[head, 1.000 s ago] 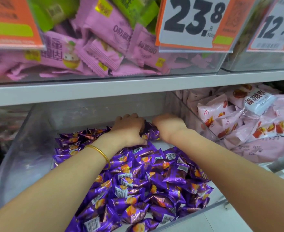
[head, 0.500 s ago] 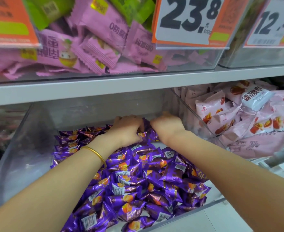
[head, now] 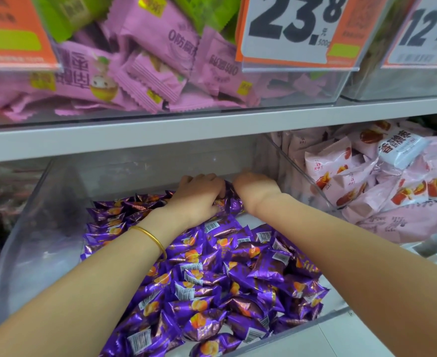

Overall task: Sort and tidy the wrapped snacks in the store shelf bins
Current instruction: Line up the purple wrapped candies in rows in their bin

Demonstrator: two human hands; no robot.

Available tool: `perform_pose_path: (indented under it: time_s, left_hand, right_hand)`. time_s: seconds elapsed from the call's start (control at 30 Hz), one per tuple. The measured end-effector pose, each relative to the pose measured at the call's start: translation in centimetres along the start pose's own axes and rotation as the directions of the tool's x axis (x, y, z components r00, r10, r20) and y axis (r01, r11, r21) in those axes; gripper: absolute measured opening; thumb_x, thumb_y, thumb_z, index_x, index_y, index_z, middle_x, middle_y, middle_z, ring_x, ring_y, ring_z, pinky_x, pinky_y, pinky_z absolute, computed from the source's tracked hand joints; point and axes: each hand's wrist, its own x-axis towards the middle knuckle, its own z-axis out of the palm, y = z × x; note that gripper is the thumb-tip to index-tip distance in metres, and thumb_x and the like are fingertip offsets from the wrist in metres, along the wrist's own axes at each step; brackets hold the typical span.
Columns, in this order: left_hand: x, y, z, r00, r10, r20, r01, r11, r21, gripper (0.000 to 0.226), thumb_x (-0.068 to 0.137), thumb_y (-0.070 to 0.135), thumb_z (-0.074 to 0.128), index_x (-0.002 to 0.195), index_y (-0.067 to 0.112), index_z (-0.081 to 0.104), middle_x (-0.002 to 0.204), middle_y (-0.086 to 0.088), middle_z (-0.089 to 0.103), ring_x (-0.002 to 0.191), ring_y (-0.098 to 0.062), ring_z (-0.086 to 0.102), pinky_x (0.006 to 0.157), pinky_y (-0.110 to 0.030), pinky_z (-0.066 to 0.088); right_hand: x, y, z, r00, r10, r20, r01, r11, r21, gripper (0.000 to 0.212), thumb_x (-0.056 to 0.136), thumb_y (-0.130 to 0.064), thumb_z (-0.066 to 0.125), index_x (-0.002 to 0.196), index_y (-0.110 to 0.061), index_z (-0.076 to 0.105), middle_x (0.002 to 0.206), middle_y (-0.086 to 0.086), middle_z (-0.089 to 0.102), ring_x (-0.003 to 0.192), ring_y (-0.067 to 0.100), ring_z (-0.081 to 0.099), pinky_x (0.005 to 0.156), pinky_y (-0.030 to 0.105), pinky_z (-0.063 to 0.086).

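The left grip [head: 199, 195] is clenched on a few of the purple snacks [head: 227, 274] at the back of a clear bin [head: 57, 228], fingers curled over the foil and thumb tucked against a wrapper. The right grip [head: 257, 189] sits just beside it, knuckles up and touching the same cluster of wrappers; its fingers are hidden behind the back of the hand, so I cannot tell whether it grasps anything. A gold bangle [head: 151, 238] circles the left wrist. Both bare forearms reach in over the bin's front edge. The purple snacks fill the bin floor from the hands to the near wall, lying loosely in a heap, some showing barcodes, others an orange picture; a bare white patch of floor shows near the right wrist. In the next bin to the right lie pale pink packets [head: 367, 181] printed with red fruit. The bin to the left holds something dark, too blurred to make out. A grey shelf [head: 160, 135] runs across above the hands. On it stands an upper bin of pink packets [head: 155, 60] with green packets [head: 65, 19] behind them, and price tags hang at its front: an orange one [head: 11, 34], one reading 23.8 [head: 289, 29] and one starting 12 [head: 423, 32].
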Motion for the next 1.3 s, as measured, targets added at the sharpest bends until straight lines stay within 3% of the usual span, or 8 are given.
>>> perform_pose_path:
  time_s: [0.37, 0.5, 0.63, 0.77, 0.9, 1.1, 1.3]
  left_hand:
    - [-0.8, 0.1, -0.3, 0.999, 0.039, -0.014, -0.037, 0.996, 0.079, 0.025, 0.085, 0.028, 0.059, 0.106, 0.018, 0.051, 0.116, -0.002, 0.048, 0.112, -0.024, 0.043, 0.091, -0.035, 0.030]
    - [-1.3, 0.7, -1.5, 0.986, 0.128, -0.104, -0.116, 0.987, 0.113, 0.018, 0.085, 0.032, 0.059, 0.100, 0.022, 0.061, 0.112, 0.001, 0.052, 0.114, -0.021, 0.043, 0.090, -0.034, 0.028]
    - [-2.0, 2.1, -1.6, 0.984, 0.159, 0.085, -0.171, 0.970, 0.174, 0.027, 0.082, 0.047, 0.060, 0.098, 0.027, 0.066, 0.103, 0.008, 0.062, 0.111, -0.015, 0.047, 0.091, -0.032, 0.028]
    - [-2.5, 2.2, -1.1, 0.988, 0.100, 0.121, -0.124, 0.970, 0.208, 0.030, 0.081, 0.045, 0.062, 0.104, 0.026, 0.063, 0.108, 0.006, 0.061, 0.114, -0.018, 0.045, 0.093, -0.032, 0.027]
    - [-2.3, 2.2, -1.0, 0.991, 0.077, 0.109, -0.097, 0.978, 0.183, 0.026, 0.080, 0.038, 0.064, 0.103, 0.027, 0.062, 0.108, 0.006, 0.062, 0.113, -0.018, 0.047, 0.093, -0.031, 0.029]
    - [-2.2, 1.5, -1.3, 0.995, 0.035, 0.090, -0.038, 0.999, 0.029, 0.023, 0.082, 0.030, 0.063, 0.104, 0.024, 0.064, 0.099, 0.009, 0.068, 0.103, -0.014, 0.057, 0.090, -0.028, 0.038]
    - [-2.2, 1.2, -1.1, 0.999, 0.011, 0.040, -0.014, 0.998, 0.059, 0.027, 0.086, 0.018, 0.051, 0.110, 0.023, 0.063, 0.112, 0.002, 0.065, 0.110, -0.021, 0.053, 0.091, -0.029, 0.037]
  right_hand:
    - [-0.2, 0.2, -0.4, 1.000, 0.002, 0.028, -0.004, 0.997, 0.083, 0.044, 0.085, 0.002, 0.054, 0.127, -0.003, 0.042, 0.133, 0.018, 0.039, 0.118, 0.037, 0.050, 0.091, 0.040, 0.046]
    - [-2.1, 0.8, -2.0, 0.995, -0.094, -0.032, 0.097, 0.988, 0.121, 0.030, 0.086, 0.002, 0.049, 0.115, -0.001, 0.056, 0.122, 0.019, 0.055, 0.111, 0.035, 0.055, 0.088, 0.036, 0.047]
    - [-4.4, 0.8, -1.9, 0.942, -0.275, 0.190, 0.263, 0.961, 0.088, 0.026, 0.082, -0.006, 0.062, 0.107, -0.005, 0.066, 0.105, 0.010, 0.066, 0.100, 0.026, 0.060, 0.081, 0.028, 0.046]
    - [-4.6, 0.8, -1.0, 0.911, -0.285, 0.296, 0.287, 0.957, 0.038, 0.037, 0.082, -0.009, 0.062, 0.118, -0.009, 0.052, 0.098, 0.003, 0.047, 0.095, 0.025, 0.051, 0.069, 0.026, 0.035]
    - [-4.7, 0.5, -0.1, 0.931, -0.237, 0.277, 0.249, 0.969, -0.006, 0.038, 0.085, -0.010, 0.058, 0.120, -0.014, 0.044, 0.117, 0.007, 0.054, 0.103, 0.028, 0.054, 0.072, 0.031, 0.039]
    - [-4.6, 1.0, -0.2, 0.936, -0.246, 0.250, 0.263, 0.964, -0.038, 0.029, 0.086, -0.014, 0.057, 0.115, -0.016, 0.056, 0.119, 0.005, 0.057, 0.108, 0.026, 0.055, 0.077, 0.031, 0.043]
    - [-4.5, 1.1, 0.2, 0.972, -0.174, 0.160, 0.182, 0.983, -0.037, 0.022, 0.086, -0.005, 0.053, 0.106, -0.008, 0.062, 0.114, 0.011, 0.061, 0.105, 0.031, 0.059, 0.085, 0.037, 0.051]
